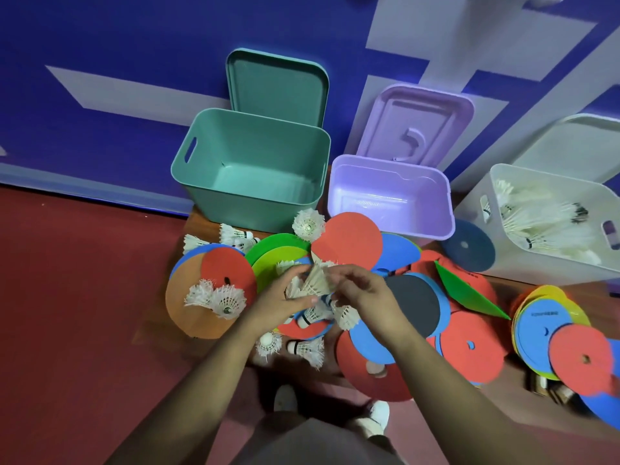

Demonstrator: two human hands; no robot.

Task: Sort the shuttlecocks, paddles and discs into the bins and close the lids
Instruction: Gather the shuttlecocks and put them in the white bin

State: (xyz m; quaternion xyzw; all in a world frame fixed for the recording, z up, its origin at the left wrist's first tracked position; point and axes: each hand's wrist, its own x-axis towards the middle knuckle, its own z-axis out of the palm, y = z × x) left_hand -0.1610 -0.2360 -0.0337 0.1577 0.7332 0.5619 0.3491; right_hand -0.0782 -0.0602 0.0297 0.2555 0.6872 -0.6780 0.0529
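Observation:
Both hands meet over a pile of coloured discs and paddles on the floor. My left hand point(280, 302) grips a bunch of white shuttlecocks point(312, 283), and my right hand point(360, 288) pinches the same bunch from the right. More shuttlecocks lie loose: two on an orange disc point(188, 317) at the left point(218, 298), one by the green bin point(307, 224), others below my wrists point(303, 350). A red paddle point(349, 239) lies above my hands. The green bin point(251, 162) and purple bin point(391, 193) stand open with nothing inside; the white bin point(550, 226) holds several shuttlecocks.
Each bin's lid leans against the blue wall behind it: green lid point(276, 85), purple lid point(414, 122), white lid point(577, 142). A dark blue disc point(469, 246) leans on the white bin. A stack of discs point(550, 333) lies at the right. My shoes point(377, 416) stand below.

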